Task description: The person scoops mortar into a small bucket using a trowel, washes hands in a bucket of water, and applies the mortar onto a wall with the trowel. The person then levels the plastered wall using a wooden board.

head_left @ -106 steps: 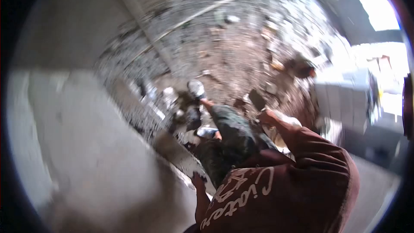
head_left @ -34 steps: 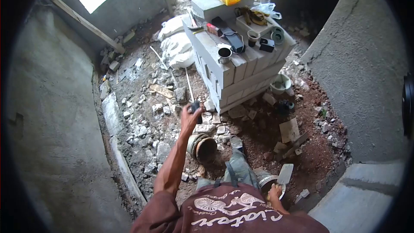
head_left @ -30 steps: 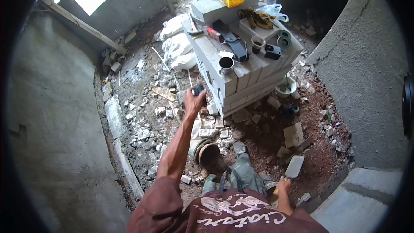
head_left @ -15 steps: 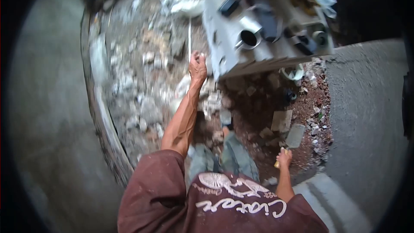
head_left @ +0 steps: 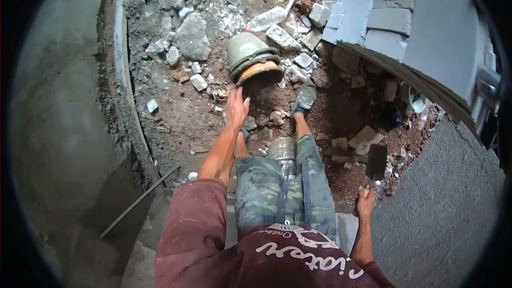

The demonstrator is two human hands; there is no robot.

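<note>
My left hand [head_left: 236,108] reaches forward over the rubble with its fingers apart. Its fingertips are at the near rim of a stack of nested buckets [head_left: 250,52], grey-green outside with an orange one inside. The stack is tipped, its dark mouth facing me; whether the fingers touch the rim I cannot tell. Low on the right, my right hand [head_left: 366,202] is closed round the handle of a trowel [head_left: 376,161], whose flat, dirty blade points away from me. Another dirty bucket [head_left: 282,149] is between my legs.
Broken concrete and stones [head_left: 192,36] cover the ground ahead. At upper right stands a stack of pale blocks [head_left: 391,18] with a metal cup [head_left: 488,82] on its edge. A rough grey slab [head_left: 437,181] lies right, a wooden board [head_left: 125,53] left.
The view has swung, so the block stack now sits farther right and the nested buckets show. My left hand has opened near their rim. My right hand still holds the trowel.
</note>
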